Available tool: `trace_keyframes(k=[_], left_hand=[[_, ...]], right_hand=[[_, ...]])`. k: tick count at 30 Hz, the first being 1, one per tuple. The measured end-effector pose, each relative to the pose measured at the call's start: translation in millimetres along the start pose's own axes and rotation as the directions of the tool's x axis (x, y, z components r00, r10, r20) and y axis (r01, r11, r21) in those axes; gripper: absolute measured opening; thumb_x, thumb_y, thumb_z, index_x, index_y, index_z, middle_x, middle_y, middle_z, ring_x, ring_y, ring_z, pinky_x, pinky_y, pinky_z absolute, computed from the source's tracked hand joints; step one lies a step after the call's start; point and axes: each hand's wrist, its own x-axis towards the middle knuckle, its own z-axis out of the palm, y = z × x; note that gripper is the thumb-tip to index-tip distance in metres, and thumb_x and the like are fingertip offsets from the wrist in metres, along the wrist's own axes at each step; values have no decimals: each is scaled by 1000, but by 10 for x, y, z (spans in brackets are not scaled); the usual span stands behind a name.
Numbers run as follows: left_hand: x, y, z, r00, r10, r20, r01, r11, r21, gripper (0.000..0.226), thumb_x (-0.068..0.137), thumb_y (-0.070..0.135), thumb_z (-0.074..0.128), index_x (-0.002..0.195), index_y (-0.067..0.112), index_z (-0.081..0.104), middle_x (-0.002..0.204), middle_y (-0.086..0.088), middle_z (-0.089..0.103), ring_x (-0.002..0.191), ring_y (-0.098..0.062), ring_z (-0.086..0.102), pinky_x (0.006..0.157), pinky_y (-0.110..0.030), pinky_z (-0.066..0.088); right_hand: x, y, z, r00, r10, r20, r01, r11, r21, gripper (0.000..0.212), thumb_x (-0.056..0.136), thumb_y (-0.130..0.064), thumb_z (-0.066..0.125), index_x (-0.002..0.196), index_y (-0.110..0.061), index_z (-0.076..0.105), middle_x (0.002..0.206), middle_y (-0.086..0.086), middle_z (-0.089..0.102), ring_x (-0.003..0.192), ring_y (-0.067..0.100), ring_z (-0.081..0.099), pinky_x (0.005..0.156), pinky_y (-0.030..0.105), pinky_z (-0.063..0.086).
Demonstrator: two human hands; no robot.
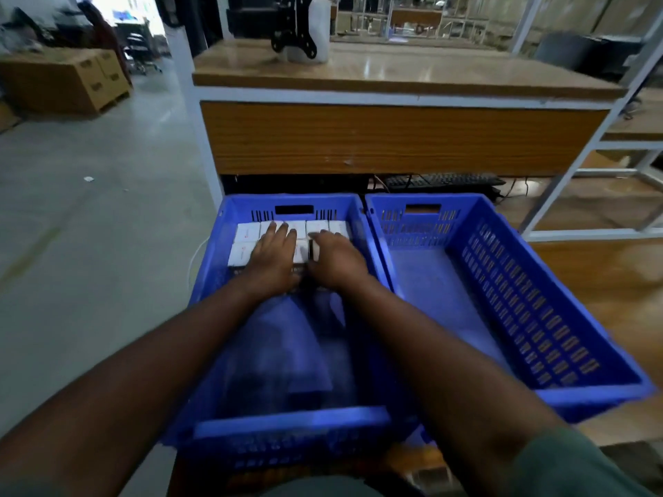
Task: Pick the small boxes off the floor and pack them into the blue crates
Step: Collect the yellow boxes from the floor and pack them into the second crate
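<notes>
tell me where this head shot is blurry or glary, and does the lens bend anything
Head view: the forearms and the near end of the left crate are smeared by motion blur; the white boxes under the left hand and right hand stay fairly sharp; glare streaks the tabletop; the bright doorway top left is blown out; wide-angle distortion tilts the shelf posts.
</notes>
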Motion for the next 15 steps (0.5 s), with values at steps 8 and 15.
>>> trace_keyframes(k=[8, 15], left_hand=[[-623, 515, -488, 982, 170, -84, -189, 919, -345, 47, 84, 39, 55, 127, 21, 65, 123, -3, 67, 117, -24, 62, 96, -40, 52], [-1374, 1554, -727, 799, 544, -256, -593, 640, -490, 29, 94, 20, 63, 123, 14, 68, 119, -3, 69, 112, -19, 63, 96, -30, 48]], right_hand=[[-1290, -180, -517, 886, 249, -392, -147, 951, 272, 27, 88, -28, 65, 113, -25, 77, 106, -2, 78, 99, 20, 71, 85, 37, 56], [-2796, -167, -770, 659, 414, -628, -140, 888, 438, 18, 96, -23, 64, 109, -20, 76, 101, -8, 76, 90, 8, 72, 80, 29, 58]])
